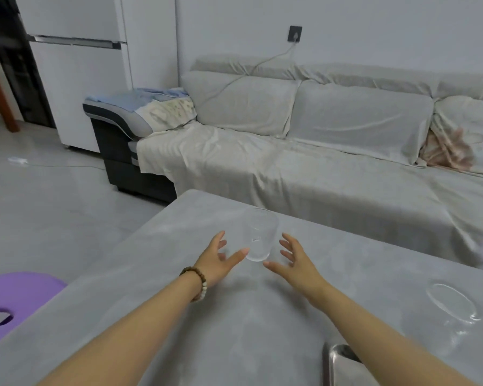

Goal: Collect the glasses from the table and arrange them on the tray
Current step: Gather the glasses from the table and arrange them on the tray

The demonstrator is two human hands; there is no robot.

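A clear drinking glass stands upright on the grey table, near its far edge. My left hand is just left of the glass, fingers spread, its thumb tip close to the glass base. My right hand is just right of it, also spread, not touching. A second clear glass stands at the right side of the table. A corner of a metal tray shows at the bottom edge, partly hidden by my right forearm.
A grey covered sofa runs along the far side of the table. A purple plastic stool stands on the floor at the left. A white fridge is at the back left.
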